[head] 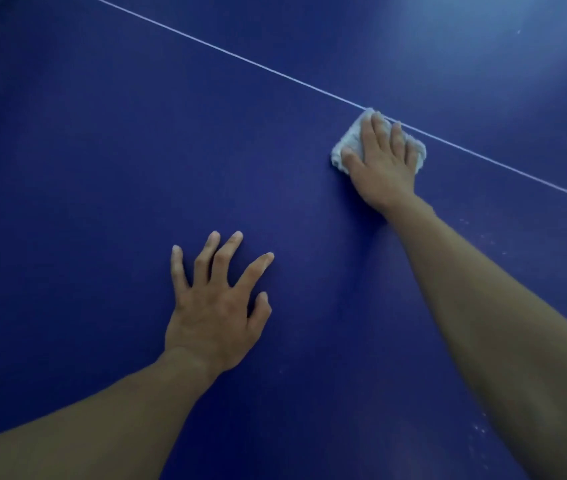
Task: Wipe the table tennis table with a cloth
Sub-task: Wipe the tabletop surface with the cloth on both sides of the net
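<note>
Cloth (349, 142) — white and folded — lies flat under the right hand (384, 164), whose straight fingers press it onto the blue table tennis table (102, 168). The left hand (218, 299) rests nearer, well apart from the cloth, fingers spread on the surface. A thin white line (223, 51) crosses the table diagonally — the cloth's far edge touches it. Faint pale specks (479, 427) dot the surface beside the right forearm.

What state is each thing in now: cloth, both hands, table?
table: pale specks near the right forearm.
cloth: folded, flat on the table, over the white line.
right hand: straight fingers pressing on the cloth.
left hand: fingers spread, resting on the table.
</note>
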